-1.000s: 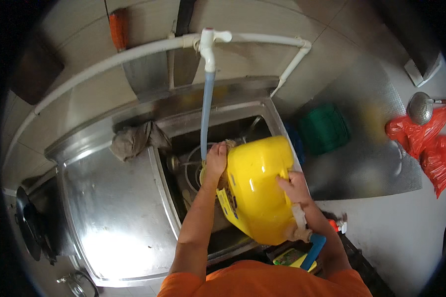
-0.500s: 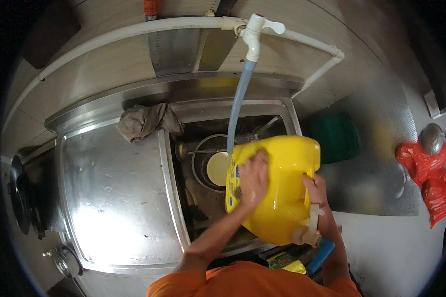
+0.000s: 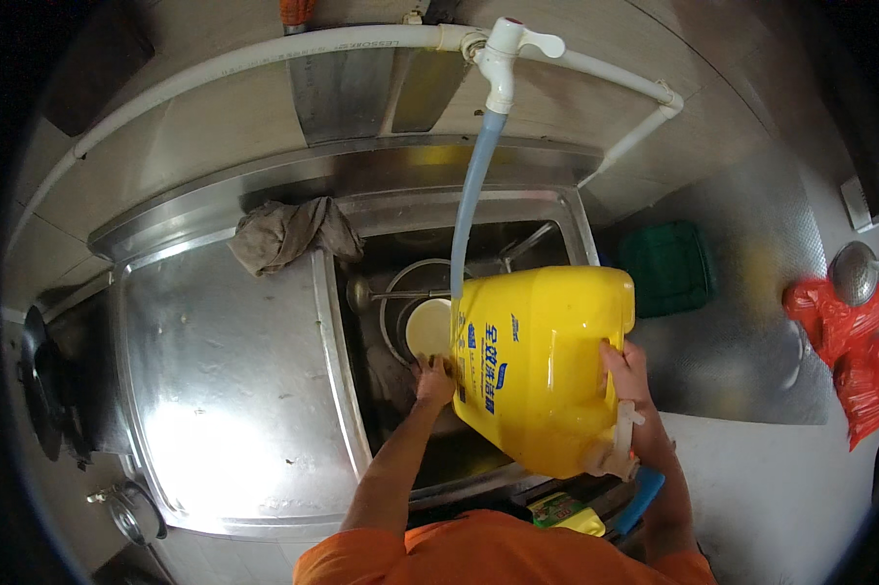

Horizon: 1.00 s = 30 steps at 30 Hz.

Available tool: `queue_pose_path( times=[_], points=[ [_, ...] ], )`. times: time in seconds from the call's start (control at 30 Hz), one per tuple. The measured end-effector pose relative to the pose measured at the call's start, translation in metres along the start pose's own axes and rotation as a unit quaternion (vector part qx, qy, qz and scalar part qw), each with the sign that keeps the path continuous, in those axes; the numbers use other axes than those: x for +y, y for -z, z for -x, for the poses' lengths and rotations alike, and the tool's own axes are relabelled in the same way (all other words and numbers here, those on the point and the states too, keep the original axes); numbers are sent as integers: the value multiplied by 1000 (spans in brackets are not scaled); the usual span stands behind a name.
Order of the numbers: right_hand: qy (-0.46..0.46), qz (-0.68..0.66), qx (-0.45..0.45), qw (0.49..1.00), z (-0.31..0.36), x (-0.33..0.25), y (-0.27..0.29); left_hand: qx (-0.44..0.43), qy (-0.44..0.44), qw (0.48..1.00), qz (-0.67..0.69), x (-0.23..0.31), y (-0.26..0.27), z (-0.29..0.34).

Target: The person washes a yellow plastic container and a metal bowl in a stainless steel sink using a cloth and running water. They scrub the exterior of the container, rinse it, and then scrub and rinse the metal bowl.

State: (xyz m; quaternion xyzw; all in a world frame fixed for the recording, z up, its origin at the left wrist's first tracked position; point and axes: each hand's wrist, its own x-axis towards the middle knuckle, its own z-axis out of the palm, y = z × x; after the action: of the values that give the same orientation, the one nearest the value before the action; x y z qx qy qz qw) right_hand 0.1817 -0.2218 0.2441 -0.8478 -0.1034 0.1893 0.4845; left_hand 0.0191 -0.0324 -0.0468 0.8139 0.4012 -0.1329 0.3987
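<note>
A large yellow plastic jug (image 3: pixel 546 361) with blue print lies tilted over the right part of the sink. My right hand (image 3: pixel 626 370) is closed round its handle. At the jug's left edge is my left hand (image 3: pixel 435 380), its fingers bent and bunched close to a white bowl (image 3: pixel 429 329); whatever is in them is too small and dark to make out. The bowl sits inside a round metal pot (image 3: pixel 392 310) in the sink. A long-handled ladle (image 3: pixel 359 294) lies across that pot. The jug hides part of the sink and the pot's right side.
A pale blue hose (image 3: pixel 473 195) hangs from the white tap (image 3: pixel 499 68) down behind the jug. A grey cloth (image 3: pixel 288 236) drapes over the sink's back edge. Left is a steel counter (image 3: pixel 230 390); a green basin (image 3: pixel 665 268) and red plastic bags (image 3: pixel 854 341) are at right.
My left hand has left the jug's upper face and moved left and down to its left edge beside the bowl. The right hand keeps its hold on the handle.
</note>
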Motion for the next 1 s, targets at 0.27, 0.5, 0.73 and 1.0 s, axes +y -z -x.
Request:
queue_pose_path(
  times=[0.27,0.5,0.73,1.0],
  points=[
    [-25,-43,-79,996,-3,-3,13,355,-448,789,224,175,269,45],
    [-89,-118,-105,983,1,-6,19,304,-503,807,57,311,425,62],
    [-200,-402,-132,884,7,2,35,152,-418,820,360,157,332,50],
    [-215,-458,-145,850,9,-10,24,99,-417,897,-111,-75,111,171]
  ],
)
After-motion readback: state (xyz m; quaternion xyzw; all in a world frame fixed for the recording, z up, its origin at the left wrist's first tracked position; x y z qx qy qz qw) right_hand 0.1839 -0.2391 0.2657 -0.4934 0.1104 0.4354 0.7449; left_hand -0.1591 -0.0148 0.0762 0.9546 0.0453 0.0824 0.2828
